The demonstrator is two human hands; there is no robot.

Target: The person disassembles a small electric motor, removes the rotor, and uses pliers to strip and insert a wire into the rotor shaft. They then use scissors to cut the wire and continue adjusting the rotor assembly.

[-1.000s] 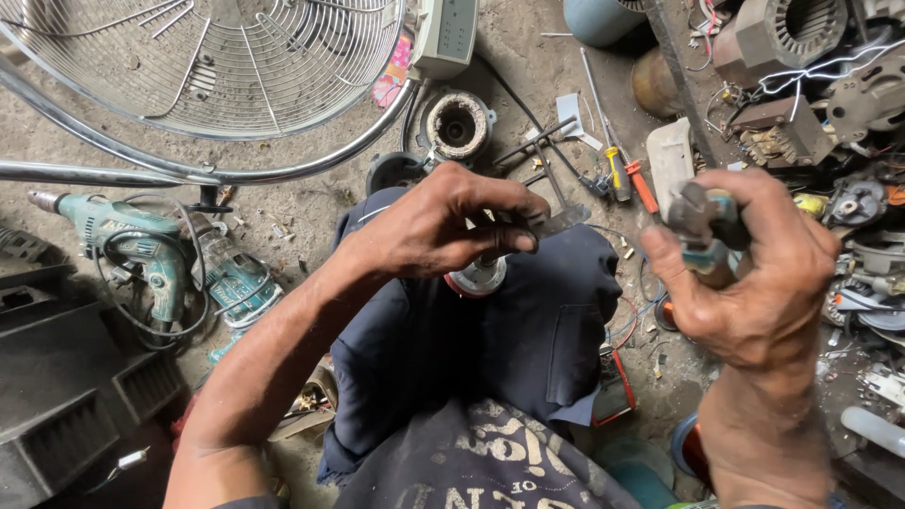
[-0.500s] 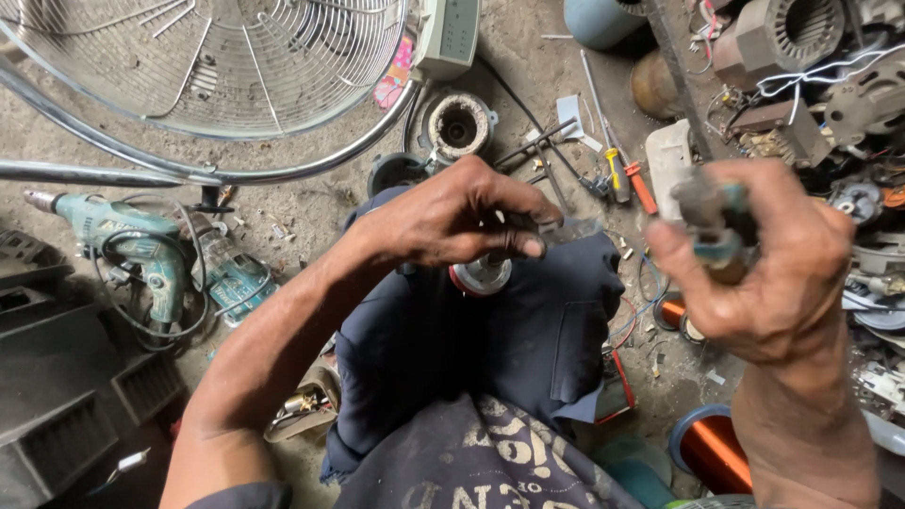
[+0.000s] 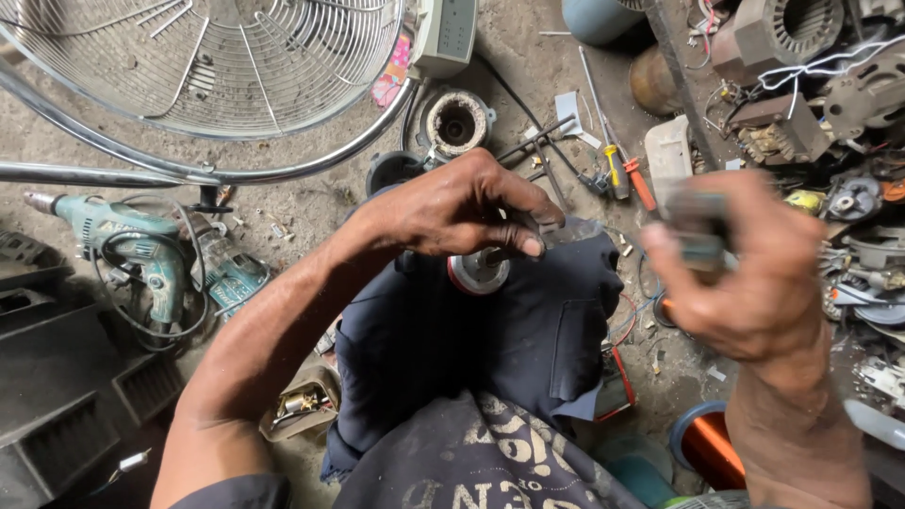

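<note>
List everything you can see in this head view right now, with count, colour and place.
Fan guard: one, silver wire, top left.
Power drill: one, teal, on the floor at left.
Round part: one, white with red rim, on the lap under the left hand.
Screwdrivers: two, yellow and orange handles, floor upper right.
Motor parts: several, grey, piled at right.
Copper wire spool: one, orange, bottom right.
Small object: one, grey-green, blurred, in the right hand.
Left hand: centre, pinching a thin tool.
Right hand: raised at right.

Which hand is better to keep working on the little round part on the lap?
Probably the left hand: its fingers already rest on the round part. The right hand is raised off to the side, gripping another small piece.
</note>
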